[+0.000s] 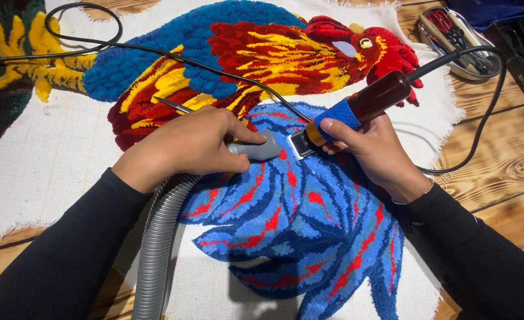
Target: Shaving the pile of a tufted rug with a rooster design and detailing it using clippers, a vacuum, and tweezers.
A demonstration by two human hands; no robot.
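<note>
Left hand (185,145): closed around grey vacuum nozzle (261,148), nozzle tip pressed to the pile just ahead of the fingers; ribbed grey hose (158,243) trailing back under the left forearm. Also pinched in this hand: thin metal tool (170,104), point projecting beyond the knuckles.

Right hand (371,148): wrapped around electric trimmer (357,106) with brown body and blue grip band; blade head resting on the rug just beside the nozzle tip, between both hands. Black cord (214,70) running away from the right hand across the rug.

Tufted rooster rug (286,178): flat on wooden table (499,154), directly under both hands. Work zone: blue and red tail feathers.

Progress, judged: tufting complete; feather outlines near the hands already cut crisp; white backing margin untrimmed, edges frayed. Trimming likely partly done.

Count: one nozzle, one hose, one trimmer, one rug, one metal tray of tools (460,35) beyond the right hand.
</note>
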